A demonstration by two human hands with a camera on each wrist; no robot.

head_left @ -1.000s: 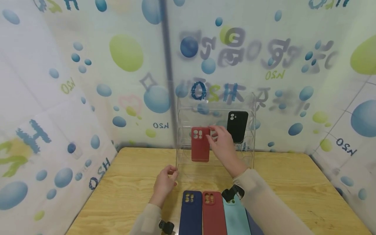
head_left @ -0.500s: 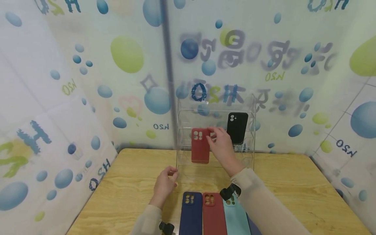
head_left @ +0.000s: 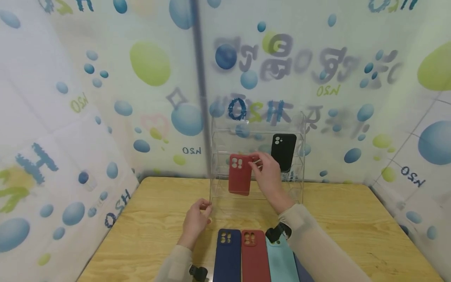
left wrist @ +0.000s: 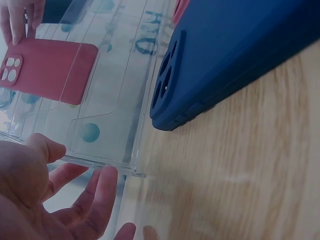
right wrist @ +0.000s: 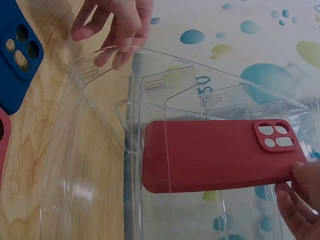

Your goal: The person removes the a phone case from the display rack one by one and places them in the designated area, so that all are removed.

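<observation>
The red phone case [head_left: 240,174] stands upright in the head view, long axis vertical, camera cutouts at the top, on the left of a clear acrylic rack [head_left: 216,164] at the back of the wooden bench [head_left: 148,219]. The right hand [head_left: 268,174] pinches its upper right corner; the left hand [head_left: 195,219] grips the rack's lower left corner. A black case [head_left: 284,152] sits higher on the right. Navy [head_left: 227,256], red [head_left: 255,258] and teal [head_left: 283,262] cases lie flat in front. The backdrop reads "H2O" mirrored.

The left wrist view shows loosely curled fingers [left wrist: 97,192] at the rack's edge [left wrist: 107,164], beside the matte navy case [left wrist: 235,55].

The right wrist view shows fingertips [right wrist: 300,200] pinching the red case [right wrist: 210,155] near its cutouts, behind clear walls.
</observation>
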